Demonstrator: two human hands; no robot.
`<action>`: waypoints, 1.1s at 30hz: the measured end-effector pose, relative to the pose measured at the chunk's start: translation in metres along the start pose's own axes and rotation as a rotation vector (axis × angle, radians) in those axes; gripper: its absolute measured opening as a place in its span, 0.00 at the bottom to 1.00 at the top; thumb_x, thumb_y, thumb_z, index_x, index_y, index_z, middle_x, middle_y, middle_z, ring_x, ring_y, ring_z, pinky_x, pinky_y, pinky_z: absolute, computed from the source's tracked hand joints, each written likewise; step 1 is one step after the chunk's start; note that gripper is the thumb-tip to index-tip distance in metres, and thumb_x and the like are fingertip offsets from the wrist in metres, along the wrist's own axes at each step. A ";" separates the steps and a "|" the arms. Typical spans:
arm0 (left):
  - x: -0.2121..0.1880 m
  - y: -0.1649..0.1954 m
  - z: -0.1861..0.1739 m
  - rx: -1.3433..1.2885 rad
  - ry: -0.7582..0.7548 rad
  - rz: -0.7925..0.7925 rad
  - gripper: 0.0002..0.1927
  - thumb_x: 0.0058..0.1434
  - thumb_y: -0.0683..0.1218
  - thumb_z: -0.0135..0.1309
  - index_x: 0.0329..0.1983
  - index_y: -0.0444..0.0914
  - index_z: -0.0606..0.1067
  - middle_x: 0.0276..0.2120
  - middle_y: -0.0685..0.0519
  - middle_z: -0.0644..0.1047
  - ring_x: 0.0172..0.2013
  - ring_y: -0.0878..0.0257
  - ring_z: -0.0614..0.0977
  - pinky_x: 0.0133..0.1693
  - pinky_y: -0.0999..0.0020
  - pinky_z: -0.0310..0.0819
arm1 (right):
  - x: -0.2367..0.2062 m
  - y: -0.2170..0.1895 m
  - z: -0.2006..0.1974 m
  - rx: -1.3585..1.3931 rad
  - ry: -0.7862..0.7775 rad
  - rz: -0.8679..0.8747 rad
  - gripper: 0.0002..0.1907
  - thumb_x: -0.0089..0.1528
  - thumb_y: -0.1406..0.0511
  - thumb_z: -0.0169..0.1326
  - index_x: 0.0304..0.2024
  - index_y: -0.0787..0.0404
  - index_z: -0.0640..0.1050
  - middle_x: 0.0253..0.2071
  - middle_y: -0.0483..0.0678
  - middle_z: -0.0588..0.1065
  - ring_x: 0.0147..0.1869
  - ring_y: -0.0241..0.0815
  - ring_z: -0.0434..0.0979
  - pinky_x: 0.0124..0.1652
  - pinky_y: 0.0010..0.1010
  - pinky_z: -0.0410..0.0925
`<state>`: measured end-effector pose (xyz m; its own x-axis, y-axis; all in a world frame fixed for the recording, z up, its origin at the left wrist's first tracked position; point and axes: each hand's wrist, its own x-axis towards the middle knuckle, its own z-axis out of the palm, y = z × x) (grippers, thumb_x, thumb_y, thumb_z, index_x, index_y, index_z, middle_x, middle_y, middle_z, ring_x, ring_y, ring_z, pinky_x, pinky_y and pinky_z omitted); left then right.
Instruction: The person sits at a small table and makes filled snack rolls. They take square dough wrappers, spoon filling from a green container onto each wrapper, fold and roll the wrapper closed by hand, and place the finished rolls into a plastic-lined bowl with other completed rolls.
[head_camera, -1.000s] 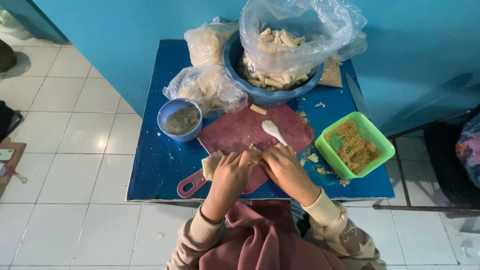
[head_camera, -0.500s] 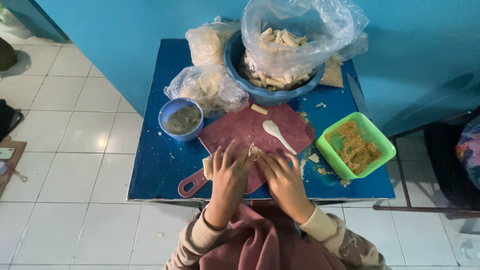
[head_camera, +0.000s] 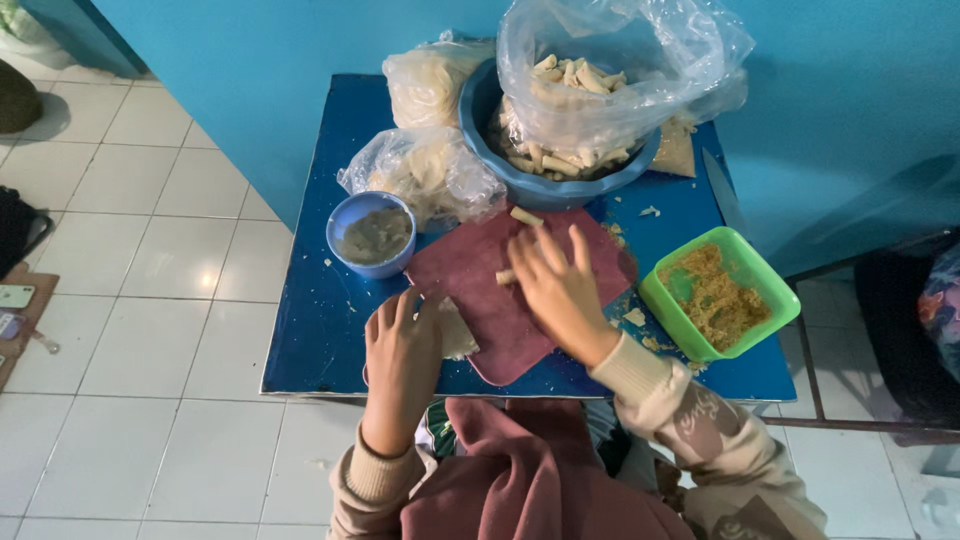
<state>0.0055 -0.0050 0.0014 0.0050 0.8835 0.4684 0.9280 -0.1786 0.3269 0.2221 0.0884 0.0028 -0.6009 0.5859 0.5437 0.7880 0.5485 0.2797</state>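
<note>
My left hand (head_camera: 400, 350) lies flat at the near left edge of the dark red cutting board (head_camera: 480, 260), fingertips resting on a pale thin wrapper sheet (head_camera: 457, 332). My right hand (head_camera: 560, 285) is spread palm-down over the middle of the board with its fingers apart. A small pale roll (head_camera: 505, 277) lies beside its thumb. Another small roll (head_camera: 527, 215) sits at the board's far edge. The white spoon seen earlier on the board is hidden under my right hand.
On the blue table (head_camera: 310, 330) stand a small blue bowl of grey paste (head_camera: 371, 235), a green tub of crumbly filling (head_camera: 718, 292), a large blue bowl (head_camera: 500, 175) with a bagged heap of rolls (head_camera: 585, 90), and two bags of wrappers (head_camera: 430, 175). A chair frame (head_camera: 850, 420) stands at right.
My right hand moved forward from the near edge to the board's middle, covering the white spoon. My left hand slid left onto the wrapper sheet.
</note>
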 end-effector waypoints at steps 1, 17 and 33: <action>0.000 -0.001 -0.003 -0.039 -0.026 -0.020 0.16 0.62 0.42 0.52 0.54 0.39 0.77 0.54 0.49 0.75 0.56 0.50 0.73 0.56 0.52 0.66 | 0.006 0.003 0.000 -0.048 0.041 0.013 0.24 0.64 0.64 0.51 0.62 0.66 0.73 0.62 0.54 0.74 0.67 0.51 0.70 0.64 0.56 0.60; 0.003 0.011 0.004 -0.408 -0.035 0.052 0.07 0.63 0.45 0.57 0.41 0.38 0.74 0.42 0.45 0.81 0.43 0.48 0.82 0.41 0.57 0.76 | -0.015 -0.025 -0.046 0.530 0.010 0.128 0.19 0.58 0.71 0.57 0.53 0.61 0.77 0.50 0.49 0.78 0.58 0.50 0.74 0.56 0.43 0.67; 0.002 0.051 0.037 -0.950 -0.173 -0.052 0.09 0.69 0.40 0.52 0.51 0.36 0.72 0.38 0.43 0.81 0.37 0.48 0.85 0.35 0.62 0.80 | -0.031 0.000 -0.027 0.388 -0.022 0.367 0.20 0.60 0.69 0.56 0.55 0.64 0.71 0.46 0.55 0.75 0.49 0.58 0.71 0.48 0.46 0.66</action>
<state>0.0665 0.0039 -0.0114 0.0977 0.9381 0.3323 0.2409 -0.3463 0.9067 0.2444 0.0540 0.0070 -0.3008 0.7909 0.5329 0.8417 0.4829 -0.2417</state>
